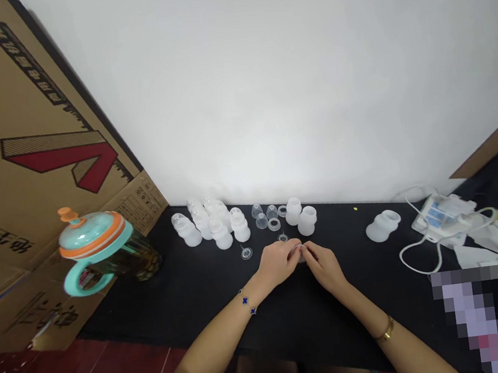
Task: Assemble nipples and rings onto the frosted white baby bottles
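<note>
My left hand [279,261] and my right hand [324,265] meet over the black table [190,296], fingers pinched together on a small translucent part [301,254] between them. What exactly the part is stays hidden by the fingers. Just beyond the hands lie small clear caps and rings [267,217] and a clear disc [246,252]. A cluster of several frosted white bottles [210,221] stands behind on the left, and two more bottles [301,215] stand behind the hands.
A glass jug with a teal and orange lid [102,250] stands at the left by cardboard boxes [21,148]. One frosted bottle [383,225] lies at the right, near a white device with tubing [443,217]. A white wall runs behind.
</note>
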{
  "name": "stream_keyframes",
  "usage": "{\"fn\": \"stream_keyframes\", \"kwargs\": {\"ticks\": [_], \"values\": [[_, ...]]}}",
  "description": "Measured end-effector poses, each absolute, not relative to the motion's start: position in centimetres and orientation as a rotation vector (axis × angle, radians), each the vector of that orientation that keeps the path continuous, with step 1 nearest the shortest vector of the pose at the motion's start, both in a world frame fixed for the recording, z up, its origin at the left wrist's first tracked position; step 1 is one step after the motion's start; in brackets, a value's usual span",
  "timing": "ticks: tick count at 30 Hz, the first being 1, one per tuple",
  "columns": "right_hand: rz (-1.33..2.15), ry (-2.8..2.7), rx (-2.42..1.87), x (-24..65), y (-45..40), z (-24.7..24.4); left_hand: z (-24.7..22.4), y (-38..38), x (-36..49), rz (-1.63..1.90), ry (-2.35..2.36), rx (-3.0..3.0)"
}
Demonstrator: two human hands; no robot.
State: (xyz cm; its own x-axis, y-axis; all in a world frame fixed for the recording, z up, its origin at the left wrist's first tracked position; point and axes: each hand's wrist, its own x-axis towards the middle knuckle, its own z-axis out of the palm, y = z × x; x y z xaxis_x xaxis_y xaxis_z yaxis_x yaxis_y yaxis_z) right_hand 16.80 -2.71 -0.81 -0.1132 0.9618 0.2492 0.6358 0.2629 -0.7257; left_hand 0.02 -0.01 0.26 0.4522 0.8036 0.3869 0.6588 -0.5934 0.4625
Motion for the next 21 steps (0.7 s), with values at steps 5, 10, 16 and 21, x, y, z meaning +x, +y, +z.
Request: {"fn": "stream_keyframes", "kwargs": {"ticks": [5, 10, 16, 21], "values": [[0.549, -1.831, -1.455, 16.85, -2.58, -0.92, 0.58, 0.00, 0.03, 0.845, 1.254, 2.405], [0.507, -1.833, -1.452, 16.82, -2.48, -0.87, 0.79, 0.04, -0.03, 0.844, 1.250, 2.374], [0.527, -1.830, -1.456, 16.86, -2.55, -0.70, 0.47, -0.11, 0.12, 0.874, 1.270, 2.346], [0.562, -1.787, -1.445, 17.05, -2.48, -0.70, 0.50, -0.32, 0.12, 0.876, 1.247, 2.356]]}}
